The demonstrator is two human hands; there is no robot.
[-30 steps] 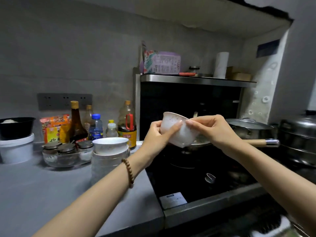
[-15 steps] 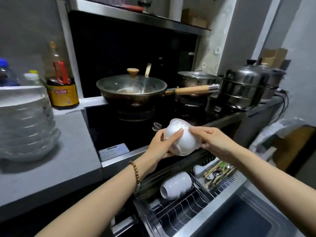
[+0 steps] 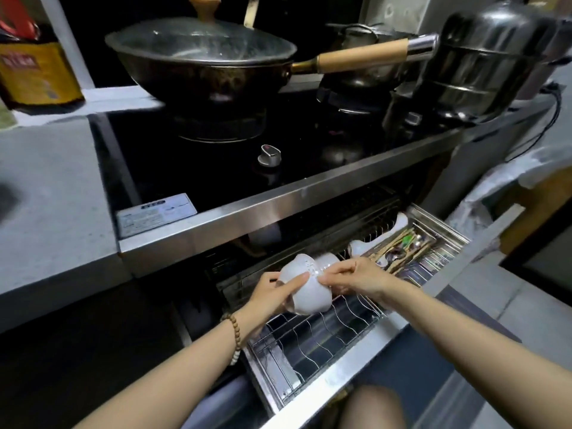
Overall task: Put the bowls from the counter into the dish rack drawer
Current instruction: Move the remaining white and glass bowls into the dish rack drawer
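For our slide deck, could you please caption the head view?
Both hands, left and right, lower a white bowl into the open dish rack drawer.

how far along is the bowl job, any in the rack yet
Done: at least one white bowl already lies in the dish rack drawer. In hand: the left hand and right hand hold another bowl tilted just above the wires, not yet set down. Left: unclear, since the counter's bowls are out of view.

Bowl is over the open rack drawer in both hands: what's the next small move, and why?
Probably lower the bowl onto the wire rack just in front of the bowl already there, then let go. The left hand and right hand hold it tilted on its side, and the slots below look free.
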